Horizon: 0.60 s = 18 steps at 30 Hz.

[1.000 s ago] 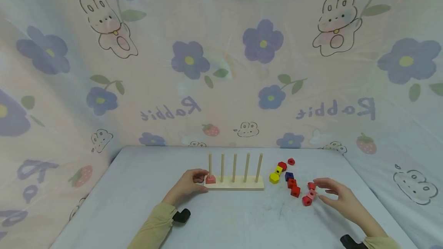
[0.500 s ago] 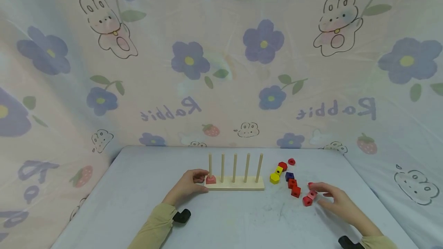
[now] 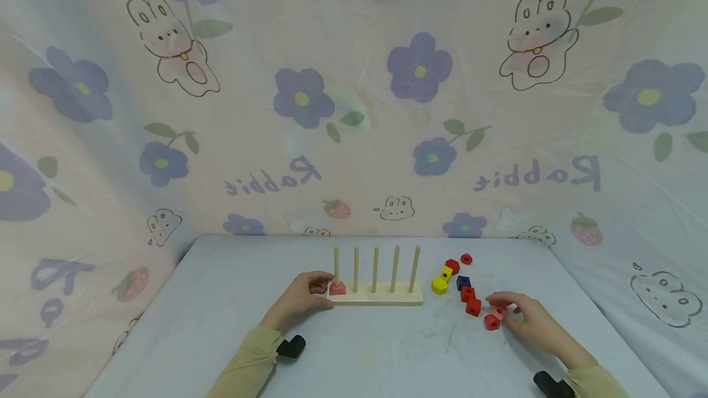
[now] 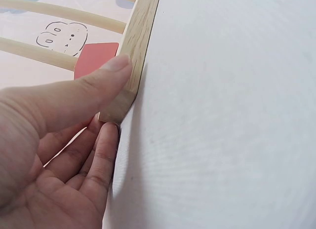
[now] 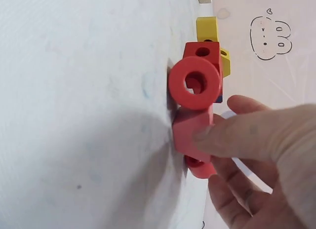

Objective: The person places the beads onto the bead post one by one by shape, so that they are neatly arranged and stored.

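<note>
A wooden peg stand (image 3: 381,293) with a row of upright pegs stands in the middle of the table. My left hand (image 3: 301,296) grips its left end, the thumb along the front edge and the fingers at the end face. A pink-red bead (image 3: 337,288) with slanted sides sits at the foot of the leftmost peg. To the right, my right hand (image 3: 533,321) pinches a pink bead (image 5: 190,133), its thumb against the near side and its fingers partly hidden behind. Red round beads flank the pink bead, a nearer one (image 5: 195,83) and a farther one (image 5: 200,168).
Between stand and right hand lie yellow beads (image 3: 439,285), a dark blue bead (image 3: 463,283) and red cube beads (image 3: 472,307). Behind them are a red hexagonal bead (image 3: 452,266) and a small red bead (image 3: 466,259). A printed curtain (image 3: 359,140) surrounds the table.
My right hand has moved left, its fingers closing in around the pink bead and covering the red bead behind it. The left hand and the stand have stayed put.
</note>
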Motion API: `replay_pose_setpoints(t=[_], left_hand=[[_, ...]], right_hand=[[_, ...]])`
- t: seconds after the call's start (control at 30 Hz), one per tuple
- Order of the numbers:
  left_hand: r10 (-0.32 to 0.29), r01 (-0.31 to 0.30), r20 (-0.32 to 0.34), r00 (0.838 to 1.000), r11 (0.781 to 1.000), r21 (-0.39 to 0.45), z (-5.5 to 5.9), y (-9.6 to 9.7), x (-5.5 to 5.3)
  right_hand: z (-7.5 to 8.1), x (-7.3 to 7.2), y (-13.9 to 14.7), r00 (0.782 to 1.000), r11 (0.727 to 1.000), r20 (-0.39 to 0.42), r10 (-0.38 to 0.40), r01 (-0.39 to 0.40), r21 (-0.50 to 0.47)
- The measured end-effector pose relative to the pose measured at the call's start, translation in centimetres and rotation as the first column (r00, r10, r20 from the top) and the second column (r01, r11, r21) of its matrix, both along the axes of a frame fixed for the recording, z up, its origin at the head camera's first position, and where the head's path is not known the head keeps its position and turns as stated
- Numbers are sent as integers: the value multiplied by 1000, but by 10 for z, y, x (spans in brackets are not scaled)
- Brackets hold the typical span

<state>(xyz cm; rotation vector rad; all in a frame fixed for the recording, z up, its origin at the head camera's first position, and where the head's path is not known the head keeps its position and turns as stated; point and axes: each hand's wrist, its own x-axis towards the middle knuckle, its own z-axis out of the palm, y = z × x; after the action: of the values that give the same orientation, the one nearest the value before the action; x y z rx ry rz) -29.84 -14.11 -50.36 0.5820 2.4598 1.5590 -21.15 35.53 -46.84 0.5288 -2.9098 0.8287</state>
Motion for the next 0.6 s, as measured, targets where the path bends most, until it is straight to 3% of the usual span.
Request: replay_pose_setpoints(t=[0.2, 0.4, 0.6], left_hand=[[-7, 7, 0, 1000, 1000, -4, -1, 0, 0], [-7, 7, -2, 1000, 1000, -3, -1, 0, -1], [4, -4, 6, 1000, 1000, -16, -1, 0, -2]], right_hand=[[-3, -4, -1, 999, 1000, 45, -8, 8, -2], [-1, -2, 0, 1000, 1000, 1, 17, -17, 18], [11, 2, 0, 999, 999, -30, 32, -33, -38]])
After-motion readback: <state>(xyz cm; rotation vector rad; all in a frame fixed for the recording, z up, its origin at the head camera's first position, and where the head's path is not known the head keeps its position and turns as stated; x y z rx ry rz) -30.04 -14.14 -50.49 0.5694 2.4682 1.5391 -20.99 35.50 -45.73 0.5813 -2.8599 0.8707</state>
